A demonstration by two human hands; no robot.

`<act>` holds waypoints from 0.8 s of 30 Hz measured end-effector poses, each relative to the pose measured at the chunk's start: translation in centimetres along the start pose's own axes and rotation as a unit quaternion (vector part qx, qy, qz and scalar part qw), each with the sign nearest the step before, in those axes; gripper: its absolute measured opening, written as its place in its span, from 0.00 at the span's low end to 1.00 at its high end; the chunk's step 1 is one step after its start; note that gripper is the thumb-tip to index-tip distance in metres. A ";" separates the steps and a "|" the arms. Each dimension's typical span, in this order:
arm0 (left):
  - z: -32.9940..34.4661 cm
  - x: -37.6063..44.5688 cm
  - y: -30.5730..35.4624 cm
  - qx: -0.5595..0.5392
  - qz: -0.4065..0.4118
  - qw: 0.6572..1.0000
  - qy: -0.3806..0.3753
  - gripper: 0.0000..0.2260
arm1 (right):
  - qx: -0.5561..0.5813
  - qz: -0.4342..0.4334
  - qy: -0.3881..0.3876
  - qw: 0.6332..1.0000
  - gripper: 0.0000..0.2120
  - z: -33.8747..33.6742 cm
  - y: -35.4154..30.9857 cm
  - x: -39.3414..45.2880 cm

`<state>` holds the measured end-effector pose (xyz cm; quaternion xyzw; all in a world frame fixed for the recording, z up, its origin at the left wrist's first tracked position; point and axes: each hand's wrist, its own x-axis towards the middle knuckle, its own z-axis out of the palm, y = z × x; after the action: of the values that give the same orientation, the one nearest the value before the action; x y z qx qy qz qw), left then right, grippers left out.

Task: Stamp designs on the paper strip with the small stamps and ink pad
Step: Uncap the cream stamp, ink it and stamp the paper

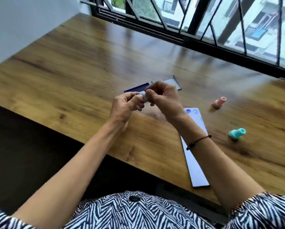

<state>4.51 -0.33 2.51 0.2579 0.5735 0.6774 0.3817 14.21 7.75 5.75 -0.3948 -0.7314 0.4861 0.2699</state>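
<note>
Above the wooden table (72,71), small pale-blue stamp (142,95) pinched between left hand (126,104) and right hand (163,98), both closed on it. Ink pad (136,87) open just behind; paper strip (196,154) beneath right forearm; pink stamp (219,102), teal stamp (237,133) right.

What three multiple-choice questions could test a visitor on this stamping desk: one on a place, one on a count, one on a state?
1. Where is the pink stamp?
A. On the table, beyond the paper strip's far right
B. On the ink pad
C. In a hand

2. How many stamps lie loose on the table?
A. One
B. Two
C. Four

3. What state is the ink pad in?
A. Shut
B. Open, its lid beside it
C. Upside down

Answers: 1 A, it rests clear of the paper strip. 2 B, pink and teal stamp. 3 B, the lid lies next to it.
</note>
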 end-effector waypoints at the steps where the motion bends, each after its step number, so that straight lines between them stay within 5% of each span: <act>1: -0.5 0.1 0.2 -0.025 -0.007 1.000 0.013 0.08 | -0.033 -0.022 0.001 0.999 0.05 0.7 -0.5 0.3; 8: -3.1 0.7 0.4 -0.203 -0.113 0.970 0.076 0.10 | -0.178 -0.149 -0.035 0.972 0.05 1.3 -3.6 2.4; 14: -2.9 0.9 -0.4 -0.126 -0.060 0.986 0.095 0.10 | -0.278 -0.192 -0.065 0.939 0.09 2.1 -2.4 5.3; 18: -2.8 1.3 -1.2 -0.095 -0.025 0.989 0.112 0.07 | -0.420 -0.201 -0.081 0.881 0.08 4.3 1.3 4.1; 24: -3.0 0.8 -1.9 -0.045 0.023 0.994 0.094 0.06 | -0.341 -0.165 -0.101 0.920 0.08 2.8 -0.6 6.7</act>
<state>2.11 -1.35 -0.02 0.1894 0.5695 0.7324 0.3215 8.14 11.85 5.33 -0.2855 -0.9310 0.1933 0.1197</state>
